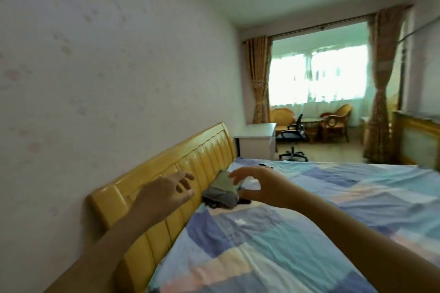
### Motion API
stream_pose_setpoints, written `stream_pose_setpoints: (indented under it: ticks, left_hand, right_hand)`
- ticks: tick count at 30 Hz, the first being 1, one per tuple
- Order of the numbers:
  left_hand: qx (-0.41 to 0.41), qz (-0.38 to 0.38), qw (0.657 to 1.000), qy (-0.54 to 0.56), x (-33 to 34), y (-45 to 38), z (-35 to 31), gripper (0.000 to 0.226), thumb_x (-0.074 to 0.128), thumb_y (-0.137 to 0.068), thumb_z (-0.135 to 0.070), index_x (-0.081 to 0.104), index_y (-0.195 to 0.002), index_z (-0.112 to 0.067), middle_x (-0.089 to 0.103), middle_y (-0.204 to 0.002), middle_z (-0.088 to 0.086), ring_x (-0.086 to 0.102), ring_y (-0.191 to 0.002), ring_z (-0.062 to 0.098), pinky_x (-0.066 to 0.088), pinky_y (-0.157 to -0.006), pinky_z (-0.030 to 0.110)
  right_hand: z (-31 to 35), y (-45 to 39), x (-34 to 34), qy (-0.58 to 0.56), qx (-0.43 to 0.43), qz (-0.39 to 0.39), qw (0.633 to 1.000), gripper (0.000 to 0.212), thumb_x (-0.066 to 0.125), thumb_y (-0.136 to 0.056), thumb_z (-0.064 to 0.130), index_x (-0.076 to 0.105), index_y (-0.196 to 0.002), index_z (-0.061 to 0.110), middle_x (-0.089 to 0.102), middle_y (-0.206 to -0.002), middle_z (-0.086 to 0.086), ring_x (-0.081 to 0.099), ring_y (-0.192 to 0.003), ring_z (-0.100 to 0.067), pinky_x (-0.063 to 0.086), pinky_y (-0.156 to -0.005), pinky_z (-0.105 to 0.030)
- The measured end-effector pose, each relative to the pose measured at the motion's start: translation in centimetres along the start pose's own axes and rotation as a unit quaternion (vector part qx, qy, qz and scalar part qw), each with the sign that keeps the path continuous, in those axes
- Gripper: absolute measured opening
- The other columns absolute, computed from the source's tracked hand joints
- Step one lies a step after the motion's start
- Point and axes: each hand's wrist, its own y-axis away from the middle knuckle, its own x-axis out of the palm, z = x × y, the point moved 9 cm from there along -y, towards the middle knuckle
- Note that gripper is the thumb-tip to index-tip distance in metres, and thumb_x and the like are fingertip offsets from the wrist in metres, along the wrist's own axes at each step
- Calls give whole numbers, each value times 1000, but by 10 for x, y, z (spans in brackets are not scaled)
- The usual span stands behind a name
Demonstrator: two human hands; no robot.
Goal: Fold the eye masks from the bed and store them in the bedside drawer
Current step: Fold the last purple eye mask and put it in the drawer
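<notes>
A small pile of eye masks (222, 194) lies on the bed (297, 233), up against the yellow wooden headboard (166, 173); the top piece is pale grey-green, the ones beneath are darker grey with black straps spilling out at the edge (the frame is blurred, so how many there are cannot be told). The right hand (258, 187) curves over the pile from the right, its fingers (234, 173) spread and bent, the tips at the upper edge of the pale mask, the thumb low beside the dark ones; whether it is actually touching the fabric cannot be told. The left hand (164, 191) hangs just left of the pile, in front of the headboard, its fingers (185, 177) loosely spread and holding nothing. The bedsheet is a patchwork of blue, lilac and cream; beyond the bed stand a white desk (258, 140), a black office chair (294, 137) and wicker chairs (335, 123) before a bright window with tied brown curtains (259, 83).
</notes>
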Motion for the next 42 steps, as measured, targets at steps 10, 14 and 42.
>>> stream_pose_setpoints:
  ticks: [10, 14, 42]
  left_hand:
    - [222, -12, 968, 116, 16, -19, -258, 26, 64, -85, -43, 58, -110, -38, 67, -90, -21, 63, -80, -6, 53, -70, 24]
    - [287, -4, 945, 156, 25, 12, -359, 28, 65, -85, -42, 59, -111, -35, 65, -87, -23, 63, -77, -6, 58, -70, 32]
    - [575, 15, 784, 236, 81, 137, -1119, 30, 49, -88, -59, 56, -112, -43, 62, -95, -24, 63, -91, 3, 46, -70, 26]
  right_hand:
    - [-42, 200, -174, 104, 143, -94, 980, 40, 71, -84, 23, 60, -122, 23, 68, -110, 8, 60, -102, -3, 39, -82, 0]
    - [-38, 301, -228, 136, 183, -107, 968, 41, 70, -84, 22, 58, -123, 23, 67, -110, 9, 60, -102, -3, 43, -86, -9]
    - [-87, 894, -614, 327, 523, -236, 751, 24, 62, -86, 39, 61, -111, 40, 66, -101, 24, 57, -105, 5, 45, -96, -30]
